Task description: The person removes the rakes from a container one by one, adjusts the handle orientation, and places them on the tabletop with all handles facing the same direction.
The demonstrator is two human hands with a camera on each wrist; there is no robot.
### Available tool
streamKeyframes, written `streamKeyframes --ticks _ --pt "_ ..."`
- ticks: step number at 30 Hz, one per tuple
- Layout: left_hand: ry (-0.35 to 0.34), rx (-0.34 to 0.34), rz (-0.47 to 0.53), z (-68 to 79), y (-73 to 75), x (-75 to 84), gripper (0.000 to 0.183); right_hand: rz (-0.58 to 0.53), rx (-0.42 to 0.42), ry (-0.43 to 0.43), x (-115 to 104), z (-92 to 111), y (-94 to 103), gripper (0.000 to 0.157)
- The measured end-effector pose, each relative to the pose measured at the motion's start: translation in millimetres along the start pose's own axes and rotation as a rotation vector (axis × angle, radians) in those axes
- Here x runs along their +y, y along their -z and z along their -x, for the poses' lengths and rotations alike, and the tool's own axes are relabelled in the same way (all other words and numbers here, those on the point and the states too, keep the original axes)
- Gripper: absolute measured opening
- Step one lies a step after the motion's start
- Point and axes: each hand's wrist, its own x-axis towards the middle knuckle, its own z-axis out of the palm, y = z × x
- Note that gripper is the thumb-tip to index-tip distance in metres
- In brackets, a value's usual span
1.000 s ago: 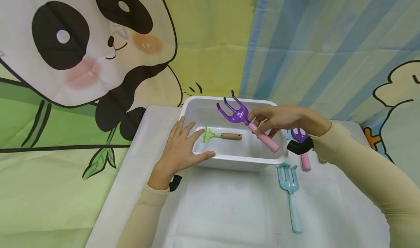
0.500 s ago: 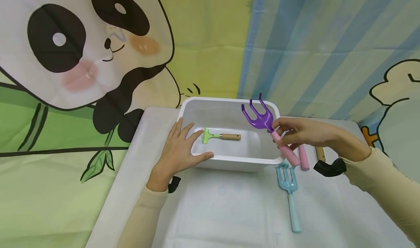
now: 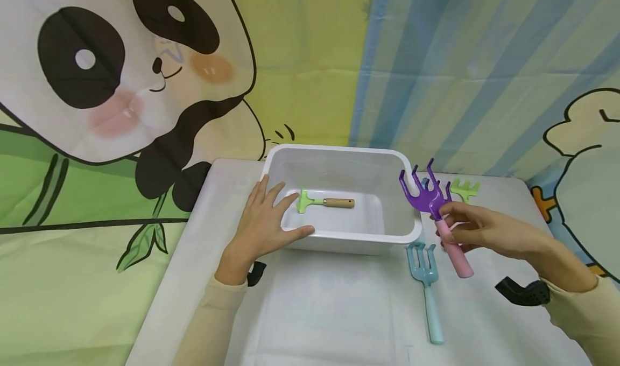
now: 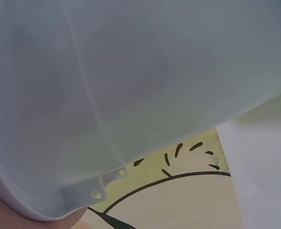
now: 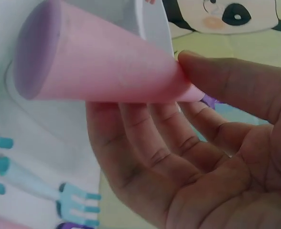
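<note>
My right hand [image 3: 499, 231] pinches the pink handle of a purple three-tined hand fork [image 3: 454, 250], its thumb and fingertips on the handle. The fork hangs beside the right end of a white plastic bin [image 3: 349, 243], its tines pointing up and to the left. In the right wrist view the pink handle [image 5: 107, 59] lies across the fingertips. My left hand [image 3: 259, 223] rests spread over the bin's left front corner, thumb on the front rim. Inside the bin lies a small green tool with a wooden handle [image 3: 339, 203].
A light blue hand fork [image 3: 426, 280] lies on the white table [image 3: 334, 307], right of the bin's front. Behind my right hand a green rake head [image 3: 465, 188] shows, beside partly hidden purple tines. A cartoon panda curtain [image 3: 310, 59] hangs behind.
My right hand has carried the purple fork from above the bin to the right and down, to the bin's right side. My left hand stays on the rim.
</note>
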Motion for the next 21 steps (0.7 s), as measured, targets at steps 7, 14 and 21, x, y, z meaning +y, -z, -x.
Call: streamKeyframes --ticks 7,14,21 --pt "-0.004 0.005 -0.001 -0.2 0.4 -0.1 0.092 -0.043 0.025 -0.009 31.1 23.2 -14.2 0.034" --pt "0.002 0.006 -0.010 0.9 -0.6 -0.3 0.093 -0.152 0.058 -0.051 74.0 40.8 -34.6 0.034" --pt "0.008 -0.005 -0.014 0.1 -0.9 1.0 0.093 -0.232 0.113 -0.196 118.7 55.2 -54.1 0.045"
